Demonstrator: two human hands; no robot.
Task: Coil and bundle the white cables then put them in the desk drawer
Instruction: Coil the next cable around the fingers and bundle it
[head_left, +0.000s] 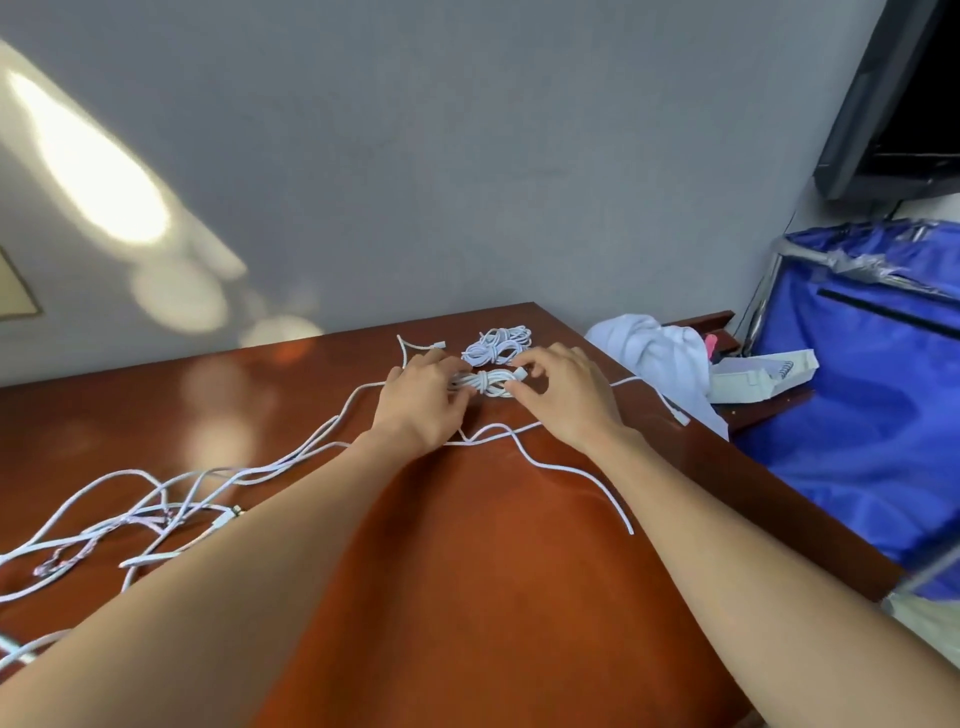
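A white cable bundle (488, 383), wrapped round its middle, lies on the red-brown desk (467, 545) between my hands. My left hand (421, 400) grips its left end with curled fingers. My right hand (563, 395) pinches the plug end at the bundle's right between thumb and forefinger. A second coiled white bundle (496, 345) lies just behind it near the wall. Several loose white cables (156, 499) sprawl in a tangle over the desk's left side, and one loose strand (566, 470) runs under my right forearm. No drawer is in view.
The grey wall stands close behind the desk. Off the desk's right edge lie white cloth (649, 348), a white spiral notebook (763, 374) on a lower shelf, and a blue fabric bin (857, 415). A dark screen (893, 104) hangs at the top right.
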